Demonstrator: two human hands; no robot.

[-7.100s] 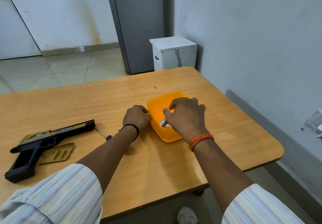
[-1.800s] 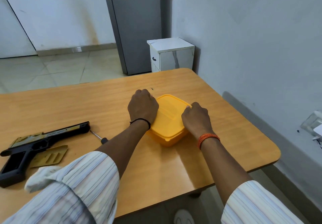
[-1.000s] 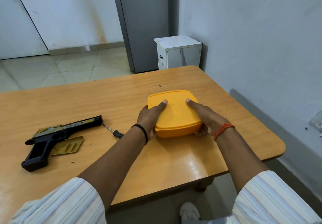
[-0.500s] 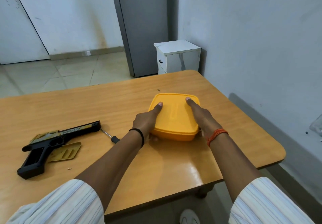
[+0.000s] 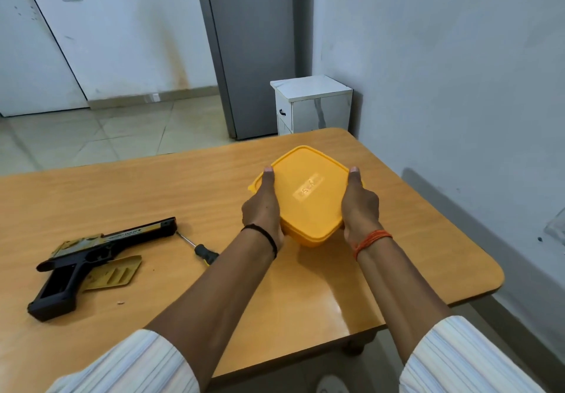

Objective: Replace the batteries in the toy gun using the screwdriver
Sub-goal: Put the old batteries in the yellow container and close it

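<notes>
Head view: your left hand (image 5: 263,209) and right hand (image 5: 359,206) clasp the lidded box (image 5: 307,193) from both sides. The toy gun (image 5: 88,258) and screwdriver (image 5: 200,249) lie left of the box.

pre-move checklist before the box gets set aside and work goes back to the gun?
1. Box lid seated: ok, it covers the top all round as far as visible.
2. Box held: ok, left hand and right hand grip opposite sides; whether it is lifted or resting on the table, cannot tell.
3. Gun within reach: ok, lying flat at the left.
4. Battery cover refitted: not ok, it lies loose beside the grip.
5. Screwdriver free: ok, on the table by the muzzle.
6. New batteries fitted in the gun: cannot tell.
</notes>
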